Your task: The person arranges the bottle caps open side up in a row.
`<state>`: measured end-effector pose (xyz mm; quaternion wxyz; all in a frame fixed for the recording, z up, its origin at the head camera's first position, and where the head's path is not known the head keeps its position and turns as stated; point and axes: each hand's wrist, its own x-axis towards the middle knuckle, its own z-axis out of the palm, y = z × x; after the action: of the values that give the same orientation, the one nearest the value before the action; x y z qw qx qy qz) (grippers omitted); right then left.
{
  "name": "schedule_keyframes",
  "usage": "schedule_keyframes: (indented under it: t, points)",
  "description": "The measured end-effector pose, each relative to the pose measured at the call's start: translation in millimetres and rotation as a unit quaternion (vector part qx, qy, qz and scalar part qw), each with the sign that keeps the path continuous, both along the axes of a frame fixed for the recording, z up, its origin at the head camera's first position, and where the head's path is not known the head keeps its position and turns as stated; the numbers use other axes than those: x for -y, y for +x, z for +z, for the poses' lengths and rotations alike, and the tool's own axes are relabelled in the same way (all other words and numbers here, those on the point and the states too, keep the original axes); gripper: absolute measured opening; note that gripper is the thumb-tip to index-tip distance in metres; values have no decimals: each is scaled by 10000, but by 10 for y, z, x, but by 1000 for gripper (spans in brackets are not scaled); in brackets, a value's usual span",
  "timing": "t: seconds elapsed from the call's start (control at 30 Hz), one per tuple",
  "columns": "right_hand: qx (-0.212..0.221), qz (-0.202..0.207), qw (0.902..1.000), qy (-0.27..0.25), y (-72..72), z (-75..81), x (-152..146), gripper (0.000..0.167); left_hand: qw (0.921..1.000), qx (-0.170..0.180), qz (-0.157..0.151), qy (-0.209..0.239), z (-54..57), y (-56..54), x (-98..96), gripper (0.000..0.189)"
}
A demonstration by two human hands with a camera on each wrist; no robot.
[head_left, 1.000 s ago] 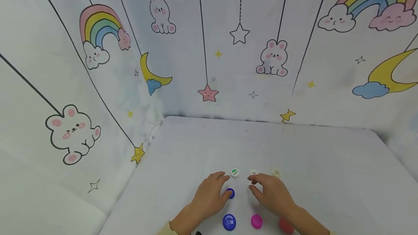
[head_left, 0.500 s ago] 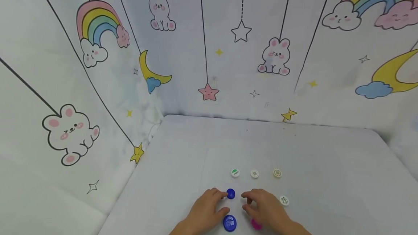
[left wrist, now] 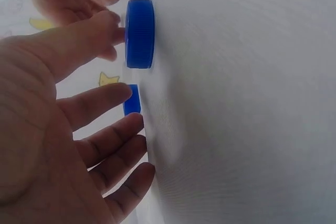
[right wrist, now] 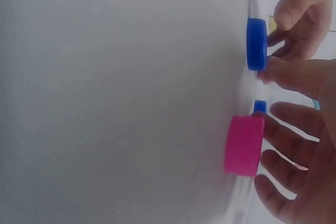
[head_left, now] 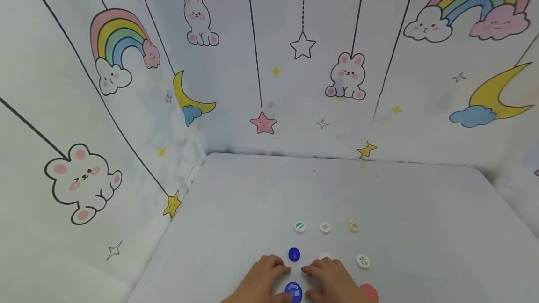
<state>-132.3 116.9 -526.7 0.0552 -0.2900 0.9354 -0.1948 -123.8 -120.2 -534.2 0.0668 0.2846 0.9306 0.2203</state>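
A large blue bottle cap (head_left: 294, 292) lies flat between my two hands near the bottom of the head view. My left hand (head_left: 262, 280) is at its left, fingers spread and loosely bent, the thumb (head_left: 283, 298) overlapping the cap's edge. From the other side comes my right hand (head_left: 331, 282), its thumb close to the cap; whether either thumb touches is hard to tell. Beyond the fingertips sits a smaller blue cap (head_left: 294, 254). A pink cap (right wrist: 244, 145) stands beside the right fingers in the right wrist view and is hidden by that hand in the head view.
Farther back lie a green-and-white cap (head_left: 300, 227), a white cap (head_left: 324, 227) and a cream cap (head_left: 354, 226). Another white cap (head_left: 363, 261) and a red cap (head_left: 369, 293) are on the right. A wall cloth (head_left: 236, 83) with drawings borders the white table (head_left: 236, 200).
Both hands have come back toward the near side, from the rear caps past the small blue cap to the large blue one. The head view has shifted slightly.
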Motion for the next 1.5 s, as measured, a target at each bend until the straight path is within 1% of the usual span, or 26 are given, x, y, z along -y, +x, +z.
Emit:
schedule_keyframes:
  t: [0.1, 0.17, 0.27, 0.37, 0.47, 0.57, 0.63, 0.7, 0.77, 0.87, 1.0, 1.1, 1.13, 1.2, 1.27, 1.37, 1.4, 1.5]
  points:
    - [166, 12, 9989, 433, 19, -5, 38, 45, 9990, -387, -214, -42, -30, 5, 14, 47]
    - [203, 1, 9974, 687, 23, -3, 68, 45, 9981, -539, -275, -77, -45, 9, 13, 43]
    - [206, -11, 9949, 982, 26, 3, 112, 44, 9990, -404, -131, -152, -61, 19, -6, 37]
    - [209, -22, 9939, 1082, 29, 12, 143, 42, 9991, -300, 35, -305, -74, 22, -42, 30]
    - [284, -40, 9944, 1016, 36, 24, 164, 38, 9980, -444, 110, -425, -90, 32, -78, 32]
    - [358, -22, 9954, 891, 48, 26, 183, 33, 9968, -628, 149, -479, -108, 50, -94, 41]
    - [377, -9, 9959, 820, 55, 22, 192, 31, 9964, -684, 175, -475, -114, 57, -95, 43]
    - [309, 7, 9964, 795, 63, 11, 194, 30, 9963, -702, 185, -455, -118, 58, -98, 44]
    - [283, -9, 9965, 787, 65, 5, 198, 31, 9966, -678, 193, -433, -117, 57, -101, 43]
    - [211, -35, 9969, 759, 70, 15, 207, 30, 9971, -638, 209, -359, -120, 53, -109, 33]
    - [116, -79, 9983, 573, 70, 34, 210, 27, 9946, -1023, 143, 74, -174, 37, -96, 29]
    - [222, -102, 9993, 295, 64, 28, 189, 26, 9896, -1359, -2, 474, -222, 17, -76, 32]
    - [264, -102, 9994, 209, 62, 22, 179, 25, 9889, -1379, -49, 553, -228, 10, -73, 33]
    - [377, -103, 9992, 63, 53, 13, 161, 26, 9893, -1264, -118, 717, -231, 4, -70, 33]
    - [379, -62, 9992, -54, 57, 15, 142, 27, 9903, -1091, -151, 844, -223, 7, -68, 34]
    - [346, -18, 9990, -269, 74, 28, 114, 30, 9930, -609, -67, 1010, -182, 28, -69, 34]
    - [349, -4, 9987, -366, 83, 36, 104, 32, 9936, -399, -10, 1053, -160, 35, -69, 34]
    - [323, 34, 9973, -665, 118, 50, 74, 34, 9930, 90, 149, 1164, -108, 51, -67, 35]
